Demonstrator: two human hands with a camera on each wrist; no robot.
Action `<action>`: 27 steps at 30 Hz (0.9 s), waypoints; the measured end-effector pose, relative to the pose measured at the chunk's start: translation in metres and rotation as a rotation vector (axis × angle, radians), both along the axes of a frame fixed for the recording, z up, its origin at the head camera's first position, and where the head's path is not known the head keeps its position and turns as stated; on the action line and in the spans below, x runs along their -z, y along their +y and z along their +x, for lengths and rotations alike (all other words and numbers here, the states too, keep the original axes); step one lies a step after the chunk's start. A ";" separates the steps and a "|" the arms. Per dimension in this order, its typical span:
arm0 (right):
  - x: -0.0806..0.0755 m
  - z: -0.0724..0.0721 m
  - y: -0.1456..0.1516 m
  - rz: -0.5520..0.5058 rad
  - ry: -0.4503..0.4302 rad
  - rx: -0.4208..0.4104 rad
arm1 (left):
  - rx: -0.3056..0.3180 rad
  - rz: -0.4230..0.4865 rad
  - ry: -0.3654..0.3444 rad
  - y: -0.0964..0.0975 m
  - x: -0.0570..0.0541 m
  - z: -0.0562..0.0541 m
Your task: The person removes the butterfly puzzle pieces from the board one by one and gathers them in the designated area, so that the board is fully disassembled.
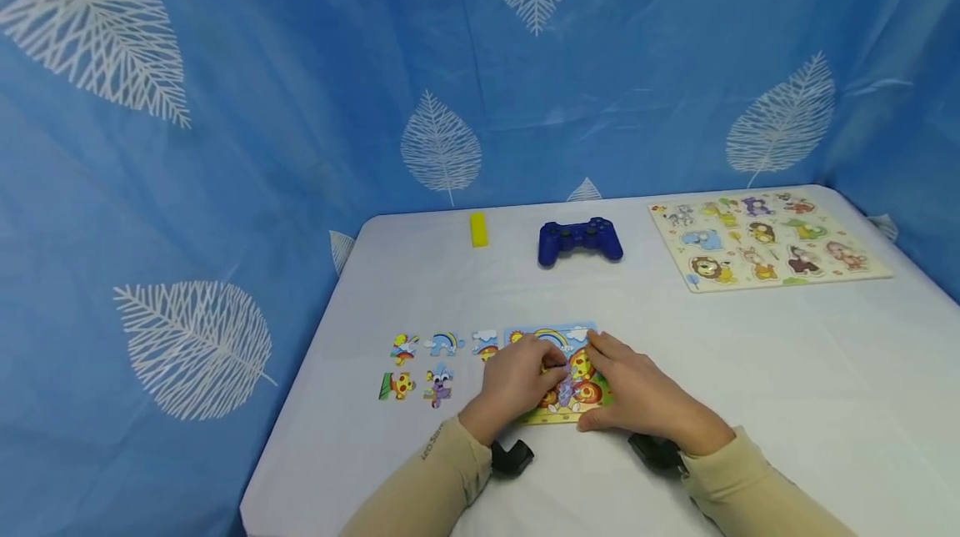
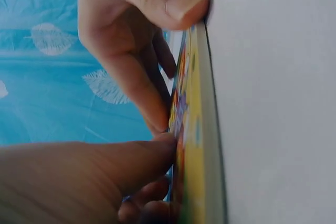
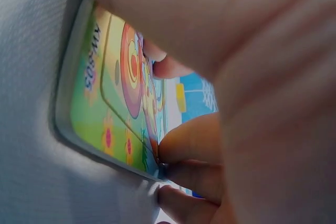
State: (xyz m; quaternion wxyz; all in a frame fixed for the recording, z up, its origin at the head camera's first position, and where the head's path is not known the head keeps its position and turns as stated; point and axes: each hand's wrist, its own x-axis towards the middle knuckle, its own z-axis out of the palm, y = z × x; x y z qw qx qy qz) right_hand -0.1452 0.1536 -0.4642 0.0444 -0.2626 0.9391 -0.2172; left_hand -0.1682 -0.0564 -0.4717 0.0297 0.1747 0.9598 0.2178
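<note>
A colourful cartoon jigsaw puzzle board (image 1: 555,418) lies flat on the table between both hands. My left hand (image 1: 522,377) is over its left part, thumb and fingers curled together at the purple figure, pinching a puzzle piece mostly hidden by the fingers. In the left wrist view, the left thumb (image 2: 142,163) is right at the printed surface. My right hand (image 1: 645,391) grips the board's right side, its thumb at the near edge and its fingers farther up. Loose puzzle pieces, including a purple one (image 1: 438,385) and a rainbow one (image 1: 444,343), lie left of the board.
Behind the board are a blue game controller (image 1: 579,240) and a yellow block (image 1: 478,230). At the back right lies a wooden animal puzzle (image 1: 765,241). A blue curtain (image 1: 300,103) with white leaves hangs beyond the white table (image 1: 352,287).
</note>
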 end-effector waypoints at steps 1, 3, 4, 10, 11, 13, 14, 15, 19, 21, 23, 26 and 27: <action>-0.001 0.000 0.000 -0.004 -0.002 0.000 | 0.006 -0.004 0.011 0.001 0.000 0.000; -0.003 0.000 0.001 -0.013 -0.010 -0.003 | 0.012 -0.007 0.026 0.003 0.000 0.000; -0.003 0.000 0.001 -0.019 -0.020 -0.003 | 0.014 -0.007 0.031 0.003 0.001 -0.001; -0.001 -0.001 0.001 -0.063 -0.060 -0.005 | 0.014 0.006 0.057 0.002 0.004 0.000; 0.000 0.000 0.001 -0.068 -0.063 -0.005 | 0.015 0.007 0.059 0.002 0.005 0.001; 0.001 0.000 0.001 -0.075 -0.068 -0.005 | 0.020 0.009 0.066 0.002 0.007 0.001; 0.001 0.000 0.001 -0.079 -0.073 -0.004 | 0.023 0.012 0.067 0.002 0.007 0.001; 0.001 0.000 0.002 -0.082 -0.079 -0.004 | 0.024 0.015 0.066 0.002 0.007 0.002; -0.001 0.000 0.003 -0.098 -0.105 -0.009 | 0.029 0.027 0.063 0.002 0.006 0.002; -0.002 0.000 0.004 -0.116 -0.109 -0.004 | 0.029 0.032 0.060 0.001 0.006 0.002; -0.003 -0.001 0.004 -0.116 -0.087 -0.001 | 0.031 0.034 0.059 0.001 0.005 0.002; -0.002 -0.002 0.004 -0.105 -0.050 0.007 | 0.034 0.031 0.055 0.002 0.004 0.003; -0.001 -0.002 0.004 -0.093 -0.037 0.010 | 0.035 0.031 0.052 0.002 0.004 0.003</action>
